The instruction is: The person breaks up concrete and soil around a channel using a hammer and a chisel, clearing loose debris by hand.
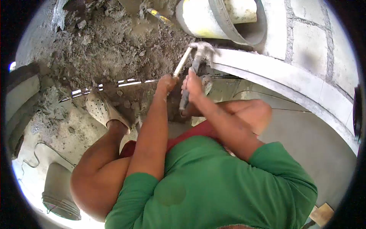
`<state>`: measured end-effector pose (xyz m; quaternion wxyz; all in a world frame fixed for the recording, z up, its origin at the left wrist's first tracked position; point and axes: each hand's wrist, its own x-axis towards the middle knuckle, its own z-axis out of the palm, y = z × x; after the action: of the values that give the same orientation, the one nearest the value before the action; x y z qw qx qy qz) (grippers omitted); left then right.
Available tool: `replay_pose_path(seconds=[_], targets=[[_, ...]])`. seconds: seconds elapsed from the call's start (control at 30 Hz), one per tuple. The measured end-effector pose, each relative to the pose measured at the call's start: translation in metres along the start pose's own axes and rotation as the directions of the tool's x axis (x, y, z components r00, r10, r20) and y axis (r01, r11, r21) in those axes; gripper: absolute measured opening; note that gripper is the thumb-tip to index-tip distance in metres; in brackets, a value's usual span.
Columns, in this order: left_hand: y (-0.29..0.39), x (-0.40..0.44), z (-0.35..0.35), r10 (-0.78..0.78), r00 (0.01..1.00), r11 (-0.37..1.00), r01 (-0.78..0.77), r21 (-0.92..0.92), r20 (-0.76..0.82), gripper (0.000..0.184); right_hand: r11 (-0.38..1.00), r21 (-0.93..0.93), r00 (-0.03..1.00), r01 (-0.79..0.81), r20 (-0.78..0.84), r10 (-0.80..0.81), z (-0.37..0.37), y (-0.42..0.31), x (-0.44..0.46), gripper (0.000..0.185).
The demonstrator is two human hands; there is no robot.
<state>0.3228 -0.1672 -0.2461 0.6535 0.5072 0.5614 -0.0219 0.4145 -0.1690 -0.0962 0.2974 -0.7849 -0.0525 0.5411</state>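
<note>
My right hand is wrapped around the dark handle of a claw hammer, whose head is raised toward the end of the low wall. In my left hand is a slim pale rod that slants up and away. Its far tip meets or lies just under the hammer head; which of the two I cannot tell. Whether the rod is a chisel does not show clearly. Loose broken earth and rubble spread beyond both hands.
A whitish bucket lies on its side beyond the hammer. A curved low wall edge runs along the right, beside block masonry. A yellow-marked tool handle rests on the soil. Another bucket is at lower left, near a thin cable.
</note>
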Motion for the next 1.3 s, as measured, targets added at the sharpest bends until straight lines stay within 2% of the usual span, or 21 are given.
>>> replay_pose_path(seconds=[0.07, 0.1, 0.23, 0.33, 0.37, 0.47, 0.53, 0.6, 0.67, 0.7, 0.8, 0.87, 0.9, 0.93, 0.97, 1.03, 1.1, 1.17, 1.2, 1.23, 1.3], targets=[[-0.009, 0.009, 0.011, 0.021, 1.0, 1.0, -0.021, 0.012, 0.011, 0.053, 0.994, -0.047, 0.995, -0.094, 0.018, 0.095, -0.022, -0.032, 0.011, 0.041], [0.01, -0.01, -0.007, -0.075, 0.978, 0.974, 0.114, -0.196, 0.197, 0.046, 0.989, -0.118, 0.994, -0.092, 0.054, 0.099, -0.037, -0.045, 0.018, 0.039], [0.023, -0.032, -0.01, -0.109, 0.969, 0.791, 0.219, -0.572, 0.22, 0.042, 0.984, 0.02, 0.979, -0.177, 0.109, 0.174, -0.029, -0.054, 0.006, 0.036], [0.057, -0.026, 0.023, 0.016, 0.98, 0.878, 0.081, -0.472, 0.196, 0.042, 0.99, -0.113, 0.995, -0.088, 0.034, 0.093, -0.023, -0.053, 0.015, 0.035], [0.063, -0.033, 0.023, 0.02, 0.978, 0.881, 0.08, -0.465, 0.205, 0.042, 0.991, -0.114, 0.997, 0.072, 0.043, -0.067, -0.025, -0.037, 0.028, 0.037], [0.056, -0.032, 0.026, -0.053, 0.979, 0.864, 0.143, -0.483, 0.195, 0.041, 0.984, -0.063, 0.986, 0.169, 0.002, -0.17, -0.039, -0.01, 0.018, 0.037], [0.006, -0.021, 0.03, 0.131, 0.96, 0.991, -0.128, 0.029, -0.249, 0.036, 0.987, -0.073, 0.989, 0.141, -0.032, -0.143, -0.06, -0.003, -0.007, 0.036], [0.007, -0.026, 0.003, -0.005, 0.956, 1.0, 0.001, -0.015, -0.292, 0.03, 0.808, -0.452, 0.895, 0.378, -0.044, -0.443, -0.08, -0.008, -0.022, 0.037], [0.012, -0.008, 0.021, 0.009, 0.97, 0.999, 0.0, 0.038, -0.244, 0.024, 0.871, -0.404, 0.934, 0.28, -0.095, -0.345, -0.088, -0.016, -0.04, 0.038], [0.024, -0.003, 0.026, 0.124, 0.992, 0.97, -0.115, -0.215, 0.03, 0.032, 0.904, -0.354, 0.959, 0.241, -0.057, -0.278, -0.087, -0.022, -0.044, 0.039], [0.052, 0.0, 0.044, 0.273, 0.913, 0.962, -0.26, -0.082, 0.304, 0.036, 0.941, -0.292, 0.982, 0.169, -0.036, -0.188, -0.095, -0.005, -0.045, 0.036], [0.036, 0.009, 0.051, 0.129, 0.983, 0.968, -0.153, 0.199, 0.131, 0.035, 0.936, -0.308, 0.981, 0.172, -0.036, -0.192, -0.103, -0.004, -0.043, 0.032], [0.027, -0.014, 0.044, 0.025, 0.985, 0.99, -0.001, 0.143, -0.169, 0.037, 0.938, -0.304, 0.979, 0.168, -0.057, -0.194, -0.108, -0.002, -0.047, 0.033], [0.027, -0.027, 0.026, -0.101, 0.954, 0.993, 0.114, 0.029, -0.284, 0.039, 0.939, -0.297, 0.977, 0.173, -0.068, -0.202, -0.108, -0.003, -0.048, 0.035], [0.024, -0.025, 0.018, -0.081, 0.958, 0.992, 0.105, 0.075, -0.274, 0.04, 0.938, -0.296, 0.977, 0.179, -0.064, -0.206, -0.111, -0.005, -0.046, 0.035], [0.015, -0.014, 0.005, -0.062, 0.964, 0.987, 0.098, 0.125, -0.26, 0.041, 0.559, -0.683, 0.761, 0.47, -0.007, -0.649, -0.118, -0.008, -0.044, 0.043], [0.009, 0.015, -0.005, -0.064, 0.998, 0.993, 0.063, 0.097, 0.007, 0.046, 0.488, -0.778, 0.768, 0.396, -0.011, -0.64, -0.117, -0.008, -0.034, 0.046], [0.016, 0.02, -0.023, -0.029, 0.995, 0.992, 0.017, 0.125, 0.096, 0.048, 0.4, -0.863, 0.776, 0.31, -0.014, -0.631, -0.119, -0.008, -0.014, 0.048], [0.019, 0.022, -0.033, 0.008, 0.984, 0.988, -0.036, 0.152, 0.175, 0.05, 0.355, -0.908, 0.863, 0.22, 0.012, -0.505, -0.12, -0.012, 0.005, 0.05], [0.015, 0.025, -0.037, 0.058, 0.98, 0.989, -0.082, 0.122, 0.191, 0.051, 0.291, -0.946, 0.929, 0.142, 0.026, -0.368, -0.114, -0.021, 0.008, 0.052], [0.011, 0.029, -0.034, 0.071, 0.989, 0.988, -0.087, 0.125, 0.129, 0.05, 0.318, -0.934, 0.937, 0.161, 0.044, -0.346, -0.106, -0.033, 0.0, 0.055]])
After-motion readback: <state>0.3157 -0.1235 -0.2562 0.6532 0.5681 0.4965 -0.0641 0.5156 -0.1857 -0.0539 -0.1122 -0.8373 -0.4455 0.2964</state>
